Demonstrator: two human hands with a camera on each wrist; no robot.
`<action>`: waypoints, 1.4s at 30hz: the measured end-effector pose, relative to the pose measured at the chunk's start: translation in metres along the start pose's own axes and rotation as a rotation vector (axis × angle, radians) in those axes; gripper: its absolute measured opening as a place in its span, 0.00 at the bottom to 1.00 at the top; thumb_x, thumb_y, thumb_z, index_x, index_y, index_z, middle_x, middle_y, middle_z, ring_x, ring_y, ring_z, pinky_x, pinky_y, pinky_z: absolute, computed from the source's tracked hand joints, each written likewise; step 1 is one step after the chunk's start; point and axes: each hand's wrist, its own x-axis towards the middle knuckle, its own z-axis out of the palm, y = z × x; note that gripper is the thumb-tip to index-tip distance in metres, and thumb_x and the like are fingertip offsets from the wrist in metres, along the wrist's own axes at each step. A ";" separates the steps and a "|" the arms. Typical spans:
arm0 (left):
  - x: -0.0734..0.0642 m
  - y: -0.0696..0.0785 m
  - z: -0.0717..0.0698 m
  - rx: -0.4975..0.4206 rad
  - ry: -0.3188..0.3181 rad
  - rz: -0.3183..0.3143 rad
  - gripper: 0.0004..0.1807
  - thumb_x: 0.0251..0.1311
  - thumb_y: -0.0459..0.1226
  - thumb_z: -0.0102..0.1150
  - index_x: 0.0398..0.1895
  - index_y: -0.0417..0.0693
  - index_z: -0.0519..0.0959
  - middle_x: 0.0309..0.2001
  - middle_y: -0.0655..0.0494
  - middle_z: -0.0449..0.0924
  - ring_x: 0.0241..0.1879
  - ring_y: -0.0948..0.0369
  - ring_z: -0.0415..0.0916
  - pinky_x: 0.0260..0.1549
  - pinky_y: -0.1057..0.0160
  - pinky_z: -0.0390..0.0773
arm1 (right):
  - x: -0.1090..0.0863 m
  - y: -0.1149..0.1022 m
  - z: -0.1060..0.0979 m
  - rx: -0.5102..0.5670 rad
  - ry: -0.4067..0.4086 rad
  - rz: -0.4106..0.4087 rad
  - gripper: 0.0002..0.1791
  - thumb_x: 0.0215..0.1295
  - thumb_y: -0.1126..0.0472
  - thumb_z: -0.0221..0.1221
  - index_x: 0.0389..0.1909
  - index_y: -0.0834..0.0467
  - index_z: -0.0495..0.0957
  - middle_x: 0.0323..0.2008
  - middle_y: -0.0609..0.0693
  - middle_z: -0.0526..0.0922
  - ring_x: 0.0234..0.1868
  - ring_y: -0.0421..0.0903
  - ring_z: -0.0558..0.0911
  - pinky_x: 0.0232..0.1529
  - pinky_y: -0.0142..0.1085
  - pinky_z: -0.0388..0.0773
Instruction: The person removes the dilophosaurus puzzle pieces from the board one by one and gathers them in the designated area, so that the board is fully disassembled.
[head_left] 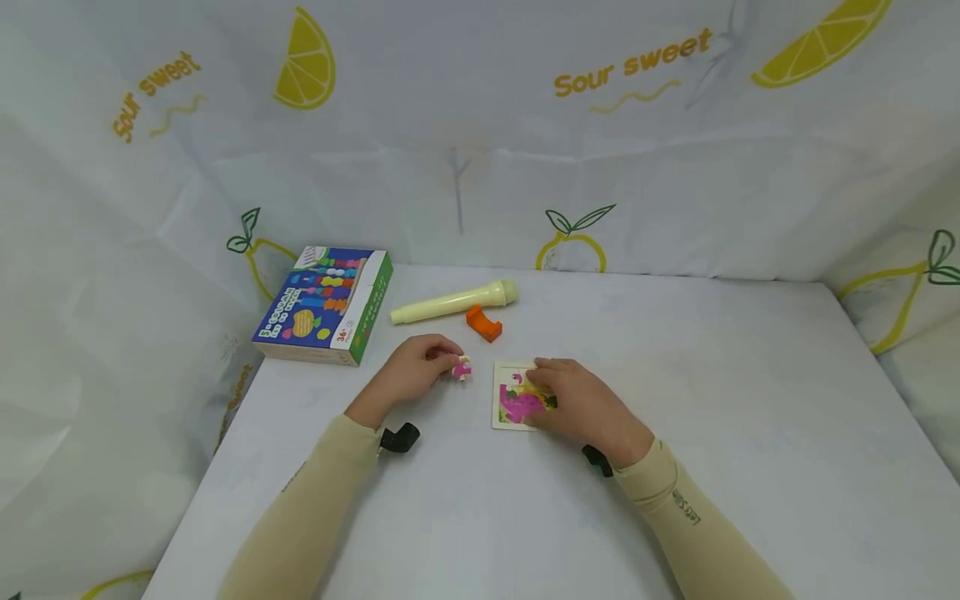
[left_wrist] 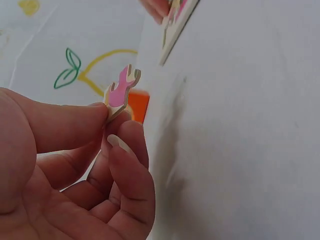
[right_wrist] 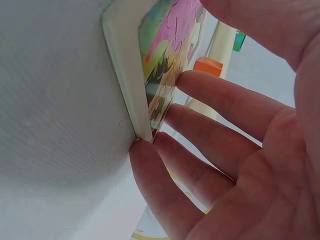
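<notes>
Left hand (head_left: 418, 365) pinches puzzle piece (left_wrist: 119, 95) by one end, left of puzzle board (head_left: 496, 406), other end free; right hand (head_left: 583, 407), fingers spread, touches board's right side, likely steadying it.

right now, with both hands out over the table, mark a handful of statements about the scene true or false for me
1. The left grip pinches a puzzle piece. True.
2. The orange block lies nearer the person than the microphone. True.
3. The right grip holds the microphone. False: it touches the puzzle board.
4. The box is on the right side of the table. False: it is on the left side, left of the microphone.
5. The puzzle board shows some pink. True.
6. The puzzle piece is plain green. False: it has pink on its face.
</notes>
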 end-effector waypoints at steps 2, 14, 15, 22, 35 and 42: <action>-0.006 -0.009 -0.011 -0.006 0.022 -0.028 0.12 0.82 0.44 0.57 0.57 0.53 0.85 0.45 0.53 0.86 0.43 0.55 0.79 0.44 0.62 0.80 | 0.000 0.000 0.000 0.003 0.000 0.000 0.37 0.64 0.49 0.77 0.71 0.59 0.80 0.77 0.58 0.74 0.79 0.60 0.72 0.76 0.55 0.73; -0.015 -0.032 -0.037 -0.010 0.091 -0.138 0.12 0.82 0.43 0.56 0.57 0.49 0.84 0.45 0.50 0.84 0.43 0.55 0.79 0.42 0.62 0.78 | 0.004 0.004 0.000 0.019 -0.014 0.008 0.37 0.64 0.50 0.77 0.71 0.58 0.80 0.78 0.58 0.74 0.79 0.61 0.72 0.75 0.56 0.74; -0.015 -0.032 -0.037 -0.005 0.091 -0.141 0.13 0.82 0.43 0.56 0.57 0.49 0.84 0.45 0.50 0.84 0.43 0.55 0.79 0.41 0.62 0.78 | 0.004 0.005 0.000 0.009 -0.014 0.006 0.37 0.64 0.49 0.77 0.71 0.58 0.80 0.78 0.58 0.74 0.79 0.61 0.72 0.75 0.56 0.74; -0.014 -0.032 -0.035 0.016 0.103 -0.177 0.12 0.82 0.44 0.57 0.55 0.50 0.85 0.45 0.51 0.85 0.43 0.55 0.79 0.41 0.62 0.79 | 0.007 0.011 -0.004 -0.017 -0.020 0.036 0.35 0.65 0.51 0.76 0.71 0.57 0.80 0.79 0.59 0.72 0.79 0.63 0.72 0.76 0.59 0.72; -0.012 -0.034 -0.035 0.008 0.124 -0.223 0.12 0.81 0.45 0.57 0.55 0.51 0.85 0.42 0.51 0.84 0.42 0.55 0.78 0.40 0.62 0.78 | 0.005 0.014 -0.009 0.050 -0.018 0.090 0.34 0.65 0.52 0.76 0.69 0.60 0.82 0.75 0.59 0.77 0.77 0.63 0.75 0.75 0.59 0.73; -0.014 -0.034 -0.033 0.031 0.150 -0.204 0.11 0.81 0.45 0.58 0.54 0.51 0.85 0.42 0.51 0.84 0.41 0.55 0.78 0.39 0.62 0.78 | 0.003 0.013 -0.010 0.014 -0.010 0.104 0.33 0.65 0.50 0.76 0.68 0.60 0.83 0.73 0.58 0.79 0.75 0.63 0.76 0.74 0.59 0.73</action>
